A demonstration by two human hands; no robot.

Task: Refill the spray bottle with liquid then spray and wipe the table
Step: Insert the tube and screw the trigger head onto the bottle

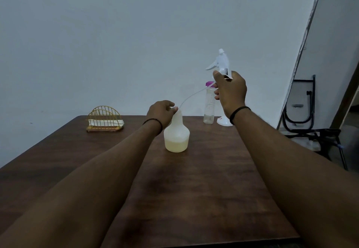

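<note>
standing near the table's [77, 160] far left corner is a gold napkin rack [104, 120]. the left hand [161, 113] grips the neck of the spray bottle [176, 137], mid-table. the right hand [230, 90] holds the sprayer head [220, 61] aloft, its tube [192, 96] reaching the bottle mouth. a clear bottle [209, 108] stands by the far edge.

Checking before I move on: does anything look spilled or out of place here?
No spill shows on the table. The spray head is off the spray bottle, held up by the right hand, its tube bending to the neck.

Head camera looks forward and down over the table [194, 199] (perhaps slightly tilted).
</note>
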